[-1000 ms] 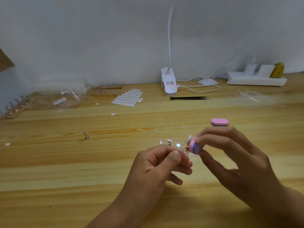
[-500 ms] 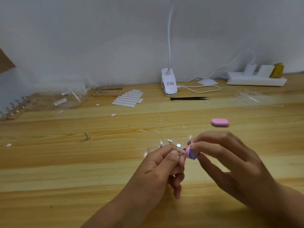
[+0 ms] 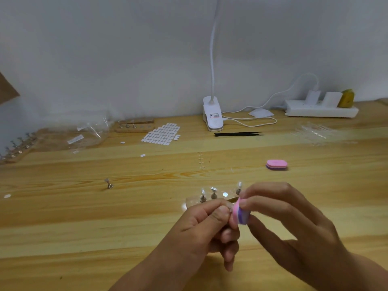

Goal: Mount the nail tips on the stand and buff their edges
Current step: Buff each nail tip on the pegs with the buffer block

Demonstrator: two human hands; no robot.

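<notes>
Two buffers [image 3: 276, 164] — one in right hand [image 3: 294, 227]

Stand [image 3: 210, 201] with upright pegs sits just past my fingers [image 3: 218, 217], blocks reaching straight ahead. Open surface [image 3: 63, 227] on my left, only a loose peg [image 3: 109, 183] there. Right-forward: spare pink buffer [image 3: 276, 164] in the way; tweezers [image 3: 237, 134], lamp clamp [image 3: 212, 116] further back.

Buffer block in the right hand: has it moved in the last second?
Yes. The buffer block in the right hand has slid down-frame toward the person, judged against the stand.
</notes>
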